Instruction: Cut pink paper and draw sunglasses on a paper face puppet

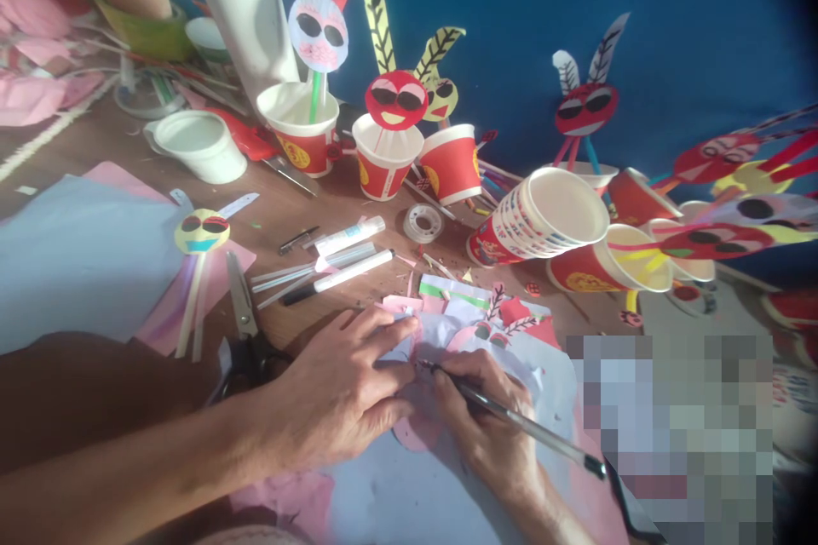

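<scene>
My right hand [492,426] grips a pen [537,427] with a clear barrel and dark ends, its tip at a pink paper piece [418,430]. My left hand [348,375] lies flat with fingers stretched out, pressing on the pink paper close to the pen tip. Part of that pink paper is hidden under my fingers. Beneath both hands is a pale blue paper sheet [377,498]. Just beyond them lies a pink paper face with patterned ears [489,332]. Black-handled scissors [246,315] rest left of my left hand, partly behind my wrist.
Paper-face puppets stand in red cups [387,162] along the blue wall. Stacked cups [537,217] lean at the middle right. A white mug [198,145], markers [351,268], a tape roll [423,224] and a yellow-faced puppet [201,234] lie about. Blue paper [77,255] covers the left side.
</scene>
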{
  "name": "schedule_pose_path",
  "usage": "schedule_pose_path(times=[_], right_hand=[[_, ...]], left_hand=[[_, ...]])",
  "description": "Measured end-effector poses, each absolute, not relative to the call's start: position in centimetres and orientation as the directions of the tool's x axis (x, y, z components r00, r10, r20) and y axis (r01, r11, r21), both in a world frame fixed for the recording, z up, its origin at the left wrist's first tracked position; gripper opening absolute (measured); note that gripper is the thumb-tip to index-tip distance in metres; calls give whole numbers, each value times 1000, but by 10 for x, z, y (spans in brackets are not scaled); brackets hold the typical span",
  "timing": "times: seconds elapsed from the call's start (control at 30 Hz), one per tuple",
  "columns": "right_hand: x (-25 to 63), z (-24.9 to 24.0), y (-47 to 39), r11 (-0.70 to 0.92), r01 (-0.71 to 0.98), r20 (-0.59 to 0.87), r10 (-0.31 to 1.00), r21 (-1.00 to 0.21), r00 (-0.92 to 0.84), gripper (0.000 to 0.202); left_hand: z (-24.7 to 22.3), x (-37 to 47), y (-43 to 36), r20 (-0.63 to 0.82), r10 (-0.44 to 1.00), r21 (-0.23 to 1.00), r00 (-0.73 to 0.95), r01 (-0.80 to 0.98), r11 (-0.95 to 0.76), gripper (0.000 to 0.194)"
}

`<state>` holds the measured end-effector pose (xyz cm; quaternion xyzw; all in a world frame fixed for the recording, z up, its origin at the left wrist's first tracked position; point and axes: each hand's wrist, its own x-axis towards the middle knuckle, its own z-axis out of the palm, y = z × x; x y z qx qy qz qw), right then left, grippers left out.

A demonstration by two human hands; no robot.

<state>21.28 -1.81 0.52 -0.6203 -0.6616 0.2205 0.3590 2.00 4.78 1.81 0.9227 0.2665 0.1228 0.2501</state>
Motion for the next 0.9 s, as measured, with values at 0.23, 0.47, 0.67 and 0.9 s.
schedule_pose_path(times=[0.23, 0.47, 0.67, 0.9], right_hand=[[212, 6, -16, 108, 693, 206, 977, -713, 60, 9], [213, 6, -17, 107, 695, 200, 978, -711, 54, 9], [213, 8, -17, 86, 644, 184, 979, -760, 86, 9], [213, 3, -17, 98, 662, 196, 978, -743, 76, 6]], left_hand=[[16, 21, 48, 93, 555, 528, 827, 431, -732, 24], [16, 21, 49, 111, 557, 528, 823, 426, -735, 23], [16, 22, 48, 132, 558, 535, 819, 415, -736, 22], [19, 20, 48, 94, 552, 528, 828, 429, -733, 23]])
